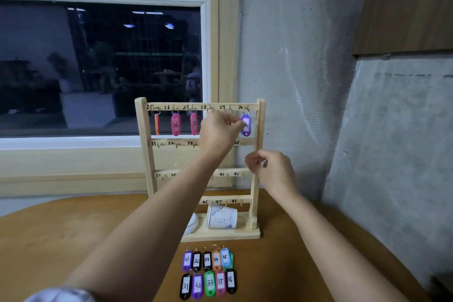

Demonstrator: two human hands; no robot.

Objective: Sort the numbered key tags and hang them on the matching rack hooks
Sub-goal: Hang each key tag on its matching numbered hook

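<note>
Seemingly near the end of the top row, a person worked at a wooden rack [141, 130] on a table [73, 228]. From the left, an orange tag [157, 124], turned edge-on, hung under hook 25, with a pink tag [175, 125] on 26 and a redder tag [194, 124] on 27. The loose tags [209, 273], numbered in the thirties, lay in two rows on the table just before the rack's base. The left hand [219, 132] was raised to hooks 28 and 29, its fingers curled close beside the purple tag [246, 125] on 30. Two rings [228, 111] showed above the knuckles, but the hand hid what hung there, so whether it gripped a tag could not be told. The right hand [274, 169] hovered lower, by the right post, with fingertips too blurred to show any grip. The step in hand looked to be seating tag 29. Next would likely come a 31 tag, its ring to be slipped over the small bare hook [161, 145] at the left of the second rail [171, 141].
</note>
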